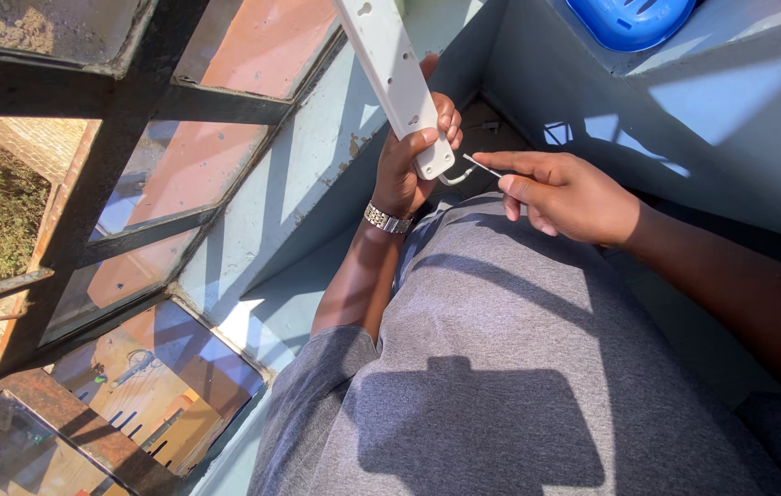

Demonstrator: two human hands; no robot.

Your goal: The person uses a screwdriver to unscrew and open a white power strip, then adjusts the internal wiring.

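Note:
My left hand (409, 156) grips the lower end of a long white power strip (392, 69) that slants up out of the top of the view. A metal watch (387, 219) is on that wrist. My right hand (560, 191) pinches the strip's short white cable (475, 167) between thumb and forefinger, just right of the strip's end. Both hands are held above my grey-clothed lap (510, 367).
A dark metal window grille (106, 184) with glass panes runs down the left. A pale blue-grey wall (317, 184) and ledge (739, 101) enclose the corner. A blue plastic object (629, 20) sits on the ledge at the top right.

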